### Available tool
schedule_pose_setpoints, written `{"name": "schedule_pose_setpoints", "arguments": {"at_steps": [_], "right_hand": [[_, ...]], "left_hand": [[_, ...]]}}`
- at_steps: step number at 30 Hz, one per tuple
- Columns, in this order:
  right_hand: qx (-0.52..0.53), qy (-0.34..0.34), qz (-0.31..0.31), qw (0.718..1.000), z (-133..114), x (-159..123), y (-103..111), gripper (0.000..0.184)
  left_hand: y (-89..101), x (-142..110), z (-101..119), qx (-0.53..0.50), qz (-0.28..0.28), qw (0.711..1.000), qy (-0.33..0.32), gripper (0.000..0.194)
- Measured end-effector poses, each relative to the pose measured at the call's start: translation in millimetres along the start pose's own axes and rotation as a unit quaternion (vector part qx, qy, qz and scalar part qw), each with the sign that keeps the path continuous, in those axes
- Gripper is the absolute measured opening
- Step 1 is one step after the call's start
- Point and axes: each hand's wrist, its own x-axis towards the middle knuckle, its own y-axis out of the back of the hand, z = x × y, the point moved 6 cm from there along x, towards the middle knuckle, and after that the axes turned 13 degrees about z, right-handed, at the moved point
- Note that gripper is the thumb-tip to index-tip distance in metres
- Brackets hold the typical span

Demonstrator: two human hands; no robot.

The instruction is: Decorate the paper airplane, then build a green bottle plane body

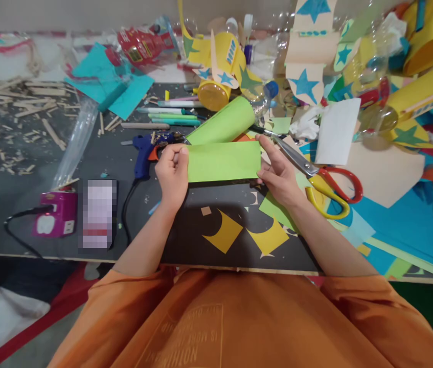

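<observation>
Evidently one light-green rectangular paper strip (224, 161), above the black tabletop (187, 245): left hand (173, 171) pinching its left end; right hand (283, 176), fingers bracketing the right edge, firmness unclear; seemingly spanned to stay flat. Adjacent, presumably for reach: blue plastic glue gun (143, 157), left; red-and-yellow-handled metal scissors (309, 167), right.

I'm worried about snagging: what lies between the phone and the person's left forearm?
The blue glue gun's black cord and a tiny green scrap on the dark table, in the head view.
</observation>
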Motion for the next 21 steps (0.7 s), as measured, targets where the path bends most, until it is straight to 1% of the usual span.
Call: {"name": "schedule_pose_setpoints", "arguments": {"at_steps": [4, 7, 10, 12, 14, 17, 19, 21], "right_hand": [[0.031, -0.012, 0.040, 0.999, -3.6, 2.0, 2.0, 0.067], [0.072, -0.041, 0.066, 0.994, -5.2, 3.1, 1.8, 0.058], [0.105, -0.073, 0.058, 0.990, -5.1, 1.9, -1.9, 0.043], [0.111, -0.078, 0.041, 0.990, -5.8, -0.2, -3.9, 0.040], [0.100, -0.072, 0.015, 0.992, -8.4, -3.5, -5.4, 0.044], [0.037, -0.075, -0.038, 0.996, -15.4, -12.4, -9.9, 0.049], [-0.032, -0.083, -0.070, 0.994, -20.5, -19.6, -15.1, 0.046], [-0.088, -0.074, -0.087, 0.990, -26.2, -25.1, -21.5, 0.037]], "left_hand": [[1.7, -0.3, 0.9, -0.012, -0.003, 1.000, -0.003, 0.044], [3.6, 0.1, 3.7, -0.029, -0.008, 0.999, -0.016, 0.042], [6.3, 2.9, 4.4, -0.042, 0.007, 0.999, -0.017, 0.040], [4.7, 4.3, 4.6, -0.045, -0.006, 0.999, -0.005, 0.036], [-1.4, 2.8, 7.0, -0.046, -0.064, 0.997, 0.011, 0.030], [-13.8, -8.6, 16.8, -0.049, -0.198, 0.979, 0.020, 0.021], [-19.5, -19.5, 24.2, -0.047, -0.276, 0.960, 0.020, 0.017], [-22.4, -28.6, 29.6, -0.034, -0.321, 0.946, 0.014, 0.018]]}}
